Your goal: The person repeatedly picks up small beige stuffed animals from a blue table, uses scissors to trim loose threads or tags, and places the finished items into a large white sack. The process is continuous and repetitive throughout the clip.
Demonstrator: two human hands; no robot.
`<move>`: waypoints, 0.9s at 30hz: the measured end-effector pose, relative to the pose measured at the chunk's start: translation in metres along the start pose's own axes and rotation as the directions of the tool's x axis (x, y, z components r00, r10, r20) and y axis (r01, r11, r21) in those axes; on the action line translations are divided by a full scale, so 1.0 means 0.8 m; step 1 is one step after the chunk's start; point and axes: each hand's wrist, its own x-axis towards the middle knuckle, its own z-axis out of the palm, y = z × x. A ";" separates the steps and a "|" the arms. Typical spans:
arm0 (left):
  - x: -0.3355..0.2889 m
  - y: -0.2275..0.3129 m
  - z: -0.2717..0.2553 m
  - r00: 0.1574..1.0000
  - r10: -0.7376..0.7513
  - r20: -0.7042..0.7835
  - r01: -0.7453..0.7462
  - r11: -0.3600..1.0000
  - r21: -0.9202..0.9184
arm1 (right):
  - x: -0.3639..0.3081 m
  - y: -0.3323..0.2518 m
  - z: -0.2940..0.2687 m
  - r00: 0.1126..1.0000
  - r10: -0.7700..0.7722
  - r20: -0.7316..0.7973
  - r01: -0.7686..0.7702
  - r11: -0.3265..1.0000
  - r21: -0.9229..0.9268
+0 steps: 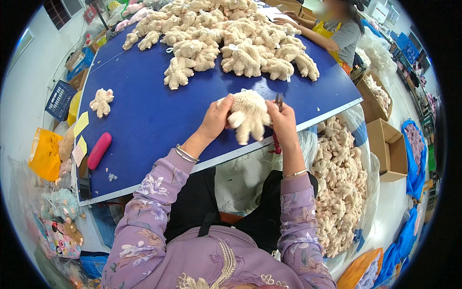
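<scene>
A cream plush toy (249, 114) with stubby limbs is held up between my two hands over the near edge of the blue table (159, 120). My left hand (216, 117) grips its left side, thumb on top. On the other side my right hand (285, 121) is closed at the toy's edge. Dark metal thread snips (279, 100) stick up from that same hand, points away from me; their handles are hidden in the fingers. Beyond my hands lies a big heap of similar cream plush toys (207, 36), some with white tags.
One plush toy (101, 102) lies apart at the left, above a pink case (99, 151). A large bag of plush pieces (339, 188) stands right of my legs, near an open cardboard box (387, 149). Another person (339, 36) works at the far right.
</scene>
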 end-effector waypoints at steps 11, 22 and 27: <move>0.032 0.042 -0.048 0.963 0.249 -0.104 -0.240 0.966 0.095 | 0.014 -0.021 -0.070 0.951 -0.309 -0.016 0.290 0.876 0.385; 0.225 0.033 -0.225 0.759 0.585 -0.287 0.199 0.212 0.957 | 0.028 -0.020 -0.027 0.990 0.081 -0.116 -0.079 0.997 0.015; 0.215 0.000 -0.185 0.986 0.114 -0.123 0.056 0.467 0.883 | 0.032 -0.004 -0.022 0.997 0.056 -0.057 -0.058 0.998 -0.024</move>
